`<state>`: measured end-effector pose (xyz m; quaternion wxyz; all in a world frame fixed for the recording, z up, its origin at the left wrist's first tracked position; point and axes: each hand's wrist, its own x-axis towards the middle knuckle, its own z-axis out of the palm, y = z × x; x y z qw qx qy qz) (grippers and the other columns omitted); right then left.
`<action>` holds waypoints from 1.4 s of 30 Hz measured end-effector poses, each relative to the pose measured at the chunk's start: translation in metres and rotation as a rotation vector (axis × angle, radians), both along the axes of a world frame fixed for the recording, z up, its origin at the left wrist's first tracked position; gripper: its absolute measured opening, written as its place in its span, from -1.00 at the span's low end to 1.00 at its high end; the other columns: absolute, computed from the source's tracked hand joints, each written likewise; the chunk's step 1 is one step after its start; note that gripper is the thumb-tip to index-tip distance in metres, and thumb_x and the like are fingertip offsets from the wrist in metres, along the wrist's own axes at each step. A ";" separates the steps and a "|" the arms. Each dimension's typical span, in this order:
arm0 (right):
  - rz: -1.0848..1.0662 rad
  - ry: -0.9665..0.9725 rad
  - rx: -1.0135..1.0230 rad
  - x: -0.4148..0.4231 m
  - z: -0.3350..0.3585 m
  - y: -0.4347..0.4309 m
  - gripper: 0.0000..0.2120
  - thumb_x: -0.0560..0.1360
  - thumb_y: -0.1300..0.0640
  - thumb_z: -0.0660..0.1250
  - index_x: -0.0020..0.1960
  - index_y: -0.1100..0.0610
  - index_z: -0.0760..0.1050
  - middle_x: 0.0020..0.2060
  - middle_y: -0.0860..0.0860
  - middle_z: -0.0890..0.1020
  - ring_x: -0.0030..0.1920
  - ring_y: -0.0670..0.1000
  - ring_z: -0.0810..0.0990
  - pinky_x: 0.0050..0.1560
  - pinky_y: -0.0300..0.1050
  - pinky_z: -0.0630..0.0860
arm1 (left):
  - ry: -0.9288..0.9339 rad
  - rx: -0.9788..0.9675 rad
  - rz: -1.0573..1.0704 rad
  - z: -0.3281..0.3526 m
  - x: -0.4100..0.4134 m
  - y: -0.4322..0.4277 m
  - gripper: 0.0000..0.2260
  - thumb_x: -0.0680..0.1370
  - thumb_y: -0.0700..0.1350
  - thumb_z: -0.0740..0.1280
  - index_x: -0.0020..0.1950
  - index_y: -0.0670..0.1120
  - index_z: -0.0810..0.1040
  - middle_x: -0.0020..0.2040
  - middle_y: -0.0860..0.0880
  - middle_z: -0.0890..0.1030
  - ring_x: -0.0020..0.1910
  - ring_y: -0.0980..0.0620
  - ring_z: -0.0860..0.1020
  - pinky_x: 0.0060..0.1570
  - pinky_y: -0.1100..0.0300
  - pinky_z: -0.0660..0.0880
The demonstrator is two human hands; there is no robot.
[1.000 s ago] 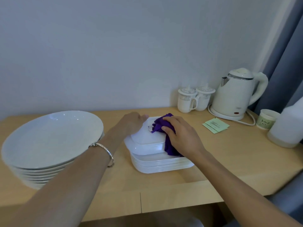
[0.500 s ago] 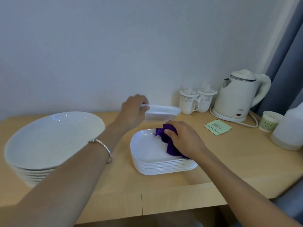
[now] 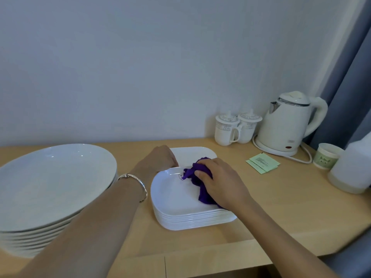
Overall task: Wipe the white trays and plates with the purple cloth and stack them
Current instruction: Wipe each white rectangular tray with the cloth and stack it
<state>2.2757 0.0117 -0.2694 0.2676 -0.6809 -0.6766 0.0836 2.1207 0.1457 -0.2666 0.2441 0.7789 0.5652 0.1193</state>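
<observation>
A stack of several white square trays sits mid-table. My right hand grips the bunched purple cloth and presses it onto the top tray's right half. Just behind the stack, a single white tray lies flat on the wooden table. My left hand, with a bracelet on its wrist, has its fingers curled at that tray's left edge, beside the stack's far left corner. A stack of several large round white plates stands at the left.
Against the wall at the back right stand two lidded mugs and a white kettle with its cord. Green packets, a paper cup and a white jug lie to the right. A curtain hangs there.
My left hand lifted the top tray off the stack, carried it back and set it down on the table behind. My right hand kept the cloth on the newly exposed top tray.
</observation>
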 end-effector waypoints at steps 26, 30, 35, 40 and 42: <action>-0.049 -0.192 -0.058 -0.038 -0.010 0.013 -0.69 0.62 0.05 0.08 0.32 0.10 0.34 0.28 0.09 0.35 0.32 0.11 0.24 0.28 -0.06 0.27 | -0.491 -0.043 -0.236 -0.039 -0.051 -0.107 0.16 0.01 0.28 0.62 0.47 0.14 0.07 0.39 0.15 0.28 0.40 0.10 0.29 0.28 0.00 0.41; 0.206 -0.157 -0.022 -0.077 -0.009 0.013 -0.71 0.59 0.01 0.11 0.24 0.08 0.41 0.14 0.04 0.42 0.23 0.04 0.29 0.17 -0.04 0.36 | -0.590 -0.125 -0.135 -0.043 -0.049 -0.113 0.36 -0.01 0.09 0.65 0.51 0.19 -0.26 0.40 0.17 0.26 0.38 0.14 0.35 0.17 0.24 0.48; 0.476 0.059 -0.256 -0.038 0.014 -0.018 -0.83 0.56 0.01 0.23 0.10 -0.09 0.55 -0.02 -0.17 0.60 -0.01 -0.16 0.52 0.08 -0.16 0.45 | -0.548 -0.079 -0.135 -0.038 -0.051 -0.116 0.32 0.04 0.09 0.61 0.48 0.28 -0.29 0.41 0.25 0.20 0.37 0.26 0.29 0.26 0.22 0.43; 0.100 -0.120 -0.174 0.020 0.018 -0.023 -0.76 0.58 -0.04 0.20 0.22 -0.17 0.49 0.17 -0.18 0.53 0.14 -0.07 0.48 0.08 -0.17 0.37 | -0.438 -0.005 -0.136 -0.035 -0.051 -0.114 0.19 0.06 0.18 0.58 0.48 0.31 -0.12 0.40 0.21 0.21 0.40 0.16 0.21 0.31 0.05 0.38; -0.033 -0.284 -0.121 0.015 0.009 -0.010 -0.73 0.61 0.02 0.13 0.26 -0.03 0.47 0.25 -0.09 0.46 0.22 0.00 0.40 0.09 -0.19 0.28 | -0.412 -0.011 -0.126 -0.036 -0.052 -0.113 0.20 0.08 0.19 0.57 0.49 0.30 -0.18 0.41 0.26 0.14 0.42 0.20 0.14 0.35 0.07 0.32</action>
